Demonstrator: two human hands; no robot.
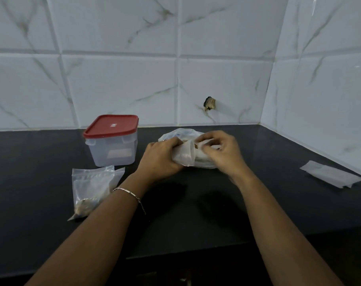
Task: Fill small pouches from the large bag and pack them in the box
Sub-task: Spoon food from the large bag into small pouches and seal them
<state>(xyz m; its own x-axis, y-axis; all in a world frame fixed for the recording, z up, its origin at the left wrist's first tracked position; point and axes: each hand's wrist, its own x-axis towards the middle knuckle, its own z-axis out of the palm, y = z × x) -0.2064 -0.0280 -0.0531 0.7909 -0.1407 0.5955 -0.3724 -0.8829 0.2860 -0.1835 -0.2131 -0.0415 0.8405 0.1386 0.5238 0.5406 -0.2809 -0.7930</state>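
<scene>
While the left hand (161,159) gripped a pouch (184,154) over the bag (179,134), the right hand (220,150) pinched the pouch's mouth, apparently to hold it open for filling. Filled pouches (91,188) lay near the box (113,145) on the worktop (196,213) — handy for packing — though its lid was on.

Right hand (220,149) was motion-blurred, its fingertip grip unreadable. Bag (181,134) was mostly hidden behind the pouch (184,154) and both hands; left hand (161,157) covered the pouch's left side. Brown bits at the pouch mouth were too small to identify, same for the filled pouches (91,188). Box (113,145) lid label was illegible. Dark lump (210,103) on the wall (113,79) was unidentifiable. Forearms (278,223) ran off the bottom edge.
</scene>
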